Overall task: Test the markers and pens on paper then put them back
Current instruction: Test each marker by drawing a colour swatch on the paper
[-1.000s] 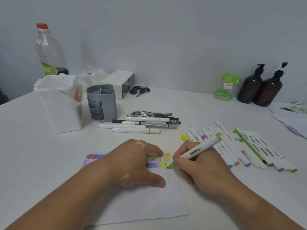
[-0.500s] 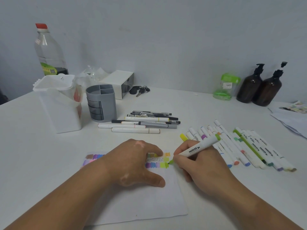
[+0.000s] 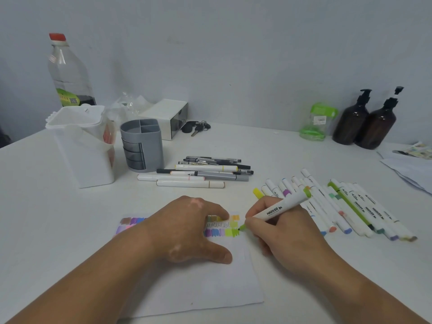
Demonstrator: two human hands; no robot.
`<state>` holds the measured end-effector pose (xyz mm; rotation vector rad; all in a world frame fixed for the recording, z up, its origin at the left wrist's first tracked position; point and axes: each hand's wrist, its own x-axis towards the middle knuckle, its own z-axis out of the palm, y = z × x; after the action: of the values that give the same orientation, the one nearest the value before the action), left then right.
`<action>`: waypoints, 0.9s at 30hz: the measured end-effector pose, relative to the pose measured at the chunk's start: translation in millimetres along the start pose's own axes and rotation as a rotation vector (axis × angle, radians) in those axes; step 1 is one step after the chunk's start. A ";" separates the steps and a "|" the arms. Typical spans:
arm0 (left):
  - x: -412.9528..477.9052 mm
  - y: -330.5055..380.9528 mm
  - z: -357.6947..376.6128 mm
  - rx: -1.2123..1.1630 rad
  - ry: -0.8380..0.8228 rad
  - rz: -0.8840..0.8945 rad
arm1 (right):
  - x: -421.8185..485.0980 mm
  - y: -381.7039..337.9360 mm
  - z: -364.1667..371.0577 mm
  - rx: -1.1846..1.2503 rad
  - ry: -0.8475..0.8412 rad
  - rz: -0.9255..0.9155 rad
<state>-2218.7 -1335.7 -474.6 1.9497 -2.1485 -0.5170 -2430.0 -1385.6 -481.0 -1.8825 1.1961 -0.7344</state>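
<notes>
Marker (image 3: 284, 206), lime green, uncapped at the working end, sits in the right hand (image 3: 287, 235). Thumb and fingers (image 3: 260, 205) curl round the barrel low down near the nib, in a writing grip. Nib touches the paper (image 3: 210, 288) at the right end of the lower row of swatches (image 3: 219, 232), just beside a lime patch. Left hand (image 3: 187, 230) lies flat on the sheet, fingers (image 3: 218, 210) straight and spread, thumb out toward the near side, pinning the paper to the counter (image 3: 292, 150); it grips nothing. Judged step: laying down the test stroke for this colour. To do it well, press the sheet down so it cannot skate on the smooth counter. Use short, even strokes with light pressure, since a broad nib pushed hard could bleed through. Stay off the neighbouring patch so the colours read apart. Mind the sheet's right edge, which is very near the nib, or ink lands on the counter. Removed cap: cannot tell where it lies. Row of markers (image 3: 346, 206) lies just right of the writing hand, and a bundle of pens (image 3: 205, 171) lies beyond the paper. Grey organiser (image 3: 142, 146) and white holder (image 3: 81, 148) stand behind at left, likely where things go back. That return leg looks mostly undone.
</notes>
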 end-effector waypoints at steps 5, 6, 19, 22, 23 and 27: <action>-1.4 -1.9 -0.5 -0.003 0.004 -0.011 | 1.4 -1.1 -2.8 0.048 0.072 -0.063; -1.9 -2.3 -1.5 -0.022 0.013 -0.010 | 2.2 -1.7 -5.2 0.125 0.110 -0.083; -4.0 0.8 -8.8 -1.016 0.237 0.037 | 10.6 -2.3 -27.7 0.725 0.100 -0.032; -3.6 1.8 -7.1 -1.095 0.168 0.083 | 10.6 -2.6 -29.1 0.832 0.081 -0.002; -3.1 2.2 -6.8 -1.107 0.156 0.087 | 10.9 -2.9 -29.3 0.845 0.079 -0.007; -2.7 3.9 -7.6 -1.050 0.161 0.114 | 9.3 -5.8 -28.9 0.833 0.042 -0.061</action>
<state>-2219.2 -1333.6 -465.8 1.2011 -1.3802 -1.1170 -2446.5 -1401.2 -460.1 -1.2063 0.6833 -1.0981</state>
